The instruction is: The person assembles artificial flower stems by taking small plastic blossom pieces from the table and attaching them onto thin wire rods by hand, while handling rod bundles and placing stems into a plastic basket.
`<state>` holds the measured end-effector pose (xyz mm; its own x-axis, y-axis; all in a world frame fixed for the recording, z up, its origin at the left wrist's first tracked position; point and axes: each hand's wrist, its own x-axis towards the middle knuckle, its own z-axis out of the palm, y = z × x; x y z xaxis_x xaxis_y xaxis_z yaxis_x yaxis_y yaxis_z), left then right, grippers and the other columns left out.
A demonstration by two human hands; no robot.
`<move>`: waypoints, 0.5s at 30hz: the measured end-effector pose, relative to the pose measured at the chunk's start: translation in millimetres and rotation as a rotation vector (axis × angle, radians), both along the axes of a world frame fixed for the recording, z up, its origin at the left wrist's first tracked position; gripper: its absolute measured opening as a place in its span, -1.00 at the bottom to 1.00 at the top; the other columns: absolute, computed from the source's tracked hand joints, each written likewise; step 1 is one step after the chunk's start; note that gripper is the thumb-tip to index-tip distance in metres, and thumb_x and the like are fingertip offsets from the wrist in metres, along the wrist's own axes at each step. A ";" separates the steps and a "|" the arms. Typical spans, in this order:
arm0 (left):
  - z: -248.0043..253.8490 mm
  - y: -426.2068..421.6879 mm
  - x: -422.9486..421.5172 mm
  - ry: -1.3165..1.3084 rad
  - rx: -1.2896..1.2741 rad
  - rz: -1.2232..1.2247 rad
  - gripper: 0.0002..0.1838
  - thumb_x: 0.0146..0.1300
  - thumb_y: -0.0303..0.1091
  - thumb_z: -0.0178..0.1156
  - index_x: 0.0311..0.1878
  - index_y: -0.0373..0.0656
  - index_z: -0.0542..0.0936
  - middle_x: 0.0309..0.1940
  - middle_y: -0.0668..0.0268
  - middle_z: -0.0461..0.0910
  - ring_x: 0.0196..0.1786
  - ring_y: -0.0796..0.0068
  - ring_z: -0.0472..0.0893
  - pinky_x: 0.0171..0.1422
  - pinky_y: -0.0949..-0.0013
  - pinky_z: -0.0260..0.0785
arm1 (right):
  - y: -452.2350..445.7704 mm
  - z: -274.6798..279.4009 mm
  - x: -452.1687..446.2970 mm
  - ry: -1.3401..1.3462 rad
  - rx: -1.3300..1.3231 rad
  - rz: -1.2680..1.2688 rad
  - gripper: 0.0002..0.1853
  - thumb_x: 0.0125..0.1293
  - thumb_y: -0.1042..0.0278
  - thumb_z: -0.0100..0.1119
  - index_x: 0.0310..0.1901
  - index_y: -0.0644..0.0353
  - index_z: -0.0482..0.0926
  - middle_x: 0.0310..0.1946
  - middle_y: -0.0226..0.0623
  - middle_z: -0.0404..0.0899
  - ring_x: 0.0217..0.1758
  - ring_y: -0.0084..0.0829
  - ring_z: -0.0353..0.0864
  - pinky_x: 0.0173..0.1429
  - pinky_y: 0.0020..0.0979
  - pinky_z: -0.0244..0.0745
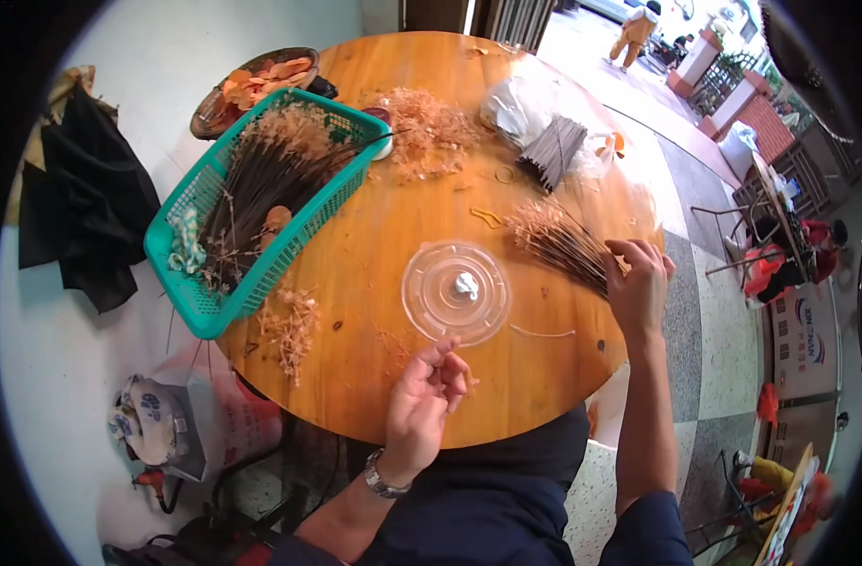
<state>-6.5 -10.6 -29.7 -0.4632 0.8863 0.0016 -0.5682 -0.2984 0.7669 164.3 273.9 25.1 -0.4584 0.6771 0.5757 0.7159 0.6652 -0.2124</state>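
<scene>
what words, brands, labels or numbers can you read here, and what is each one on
"XINGNAN", as best it reads: blue letters, turned sideways, on the white sign at the far right.
Smaller characters beside it on the same sign: too small to read.
Reddish print on the bag at lower left: too blurred to read.
I can make out no numbers.

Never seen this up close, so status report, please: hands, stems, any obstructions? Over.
Right hand at bare end of orange-tipped bundle of thin brown stems. Left hand half-curled, grip unclear, beside round clear plastic disc. Nothing visibly blocking the bundle.
</scene>
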 end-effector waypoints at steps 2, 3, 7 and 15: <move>-9.9 -0.7 1.2 0.102 0.008 -0.022 -0.37 0.36 -0.70 -0.15 0.50 -0.26 0.45 0.16 0.32 0.57 0.02 0.60 0.59 0.02 0.51 0.42 | -16.9 9.2 -13.3 0.082 -0.050 0.086 -0.91 0.30 0.38 0.48 -0.20 0.15 0.82 -0.19 -0.32 0.77 -0.03 -0.26 0.73 0.25 -0.20 0.38; -7.5 -0.9 1.4 0.162 -0.036 -0.030 -0.39 0.39 -0.70 -0.15 0.49 -0.26 0.46 0.18 0.31 0.57 0.03 0.59 0.61 0.04 0.50 0.44 | -25.6 15.7 -24.6 0.150 -0.115 0.150 -0.91 0.29 0.41 0.47 -0.20 0.17 0.81 -0.19 -0.29 0.77 -0.04 -0.24 0.73 0.21 -0.20 0.42; -6.7 0.1 7.3 0.306 -0.040 -0.042 -0.41 0.44 -0.73 -0.19 0.52 -0.30 0.39 0.34 0.14 0.54 0.23 0.41 0.68 0.25 0.36 0.55 | -59.9 65.5 -90.8 0.338 -0.323 0.403 -0.88 0.28 0.52 0.44 -0.15 0.27 0.79 -0.20 -0.18 0.75 -0.20 -0.18 0.74 -0.06 -0.23 0.61; -1.7 -0.2 10.4 0.546 -0.115 -0.067 -0.42 0.44 -0.77 -0.22 0.48 -0.31 0.44 0.18 0.08 0.66 0.23 0.37 0.73 0.35 0.31 0.58 | -57.5 107.0 -264.1 0.114 -0.165 0.668 -0.86 0.30 0.35 0.36 -0.24 0.18 0.83 -0.18 -0.13 0.74 -0.05 -0.11 0.74 0.11 -0.06 0.54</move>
